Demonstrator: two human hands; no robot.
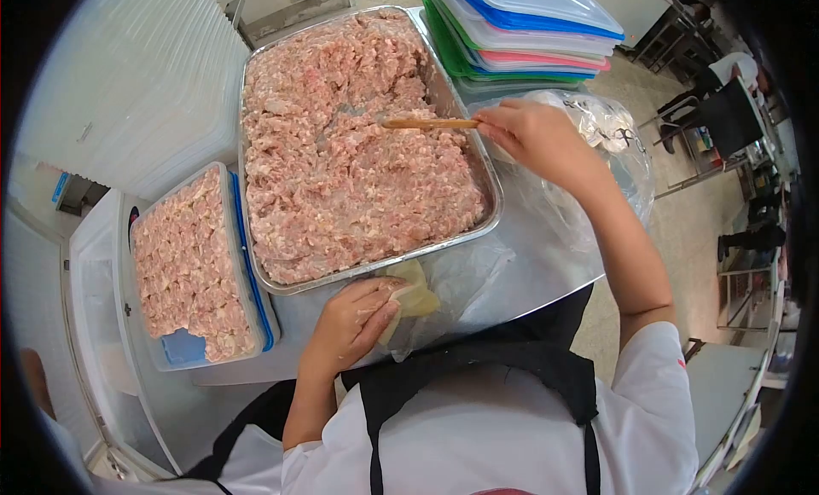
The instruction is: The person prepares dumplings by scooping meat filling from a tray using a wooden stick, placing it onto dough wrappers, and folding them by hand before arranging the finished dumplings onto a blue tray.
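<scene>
A large metal tray (pixel 497 207) holds a deep mass of pale pink minced meat (pixel 367 171). My right hand (pixel 546 141) grips a thin wooden spatula (pixel 431 123) over the tray's right rim, with its tip at the meat's surface. Below the near rim, my left hand (pixel 351 324) is closed on a pale dumpling wrapper (pixel 392 314), mostly hidden by the fingers. Beside it, more yellowish wrappers (pixel 418 299) lie on clear plastic. On the left, a plastic container (pixel 256 333) is filled with rows of meat-filled pieces (pixel 188 265), its blue bottom bare at the near corner.
Stacked coloured plastic lids (pixel 529 34) stand at the back right. A clear plastic bag (pixel 610 145) with round pale contents lies below them, on the metal table (pixel 537 269). Translucent stacked trays (pixel 145 77) rise at the left. Another person (pixel 735 69) is far right.
</scene>
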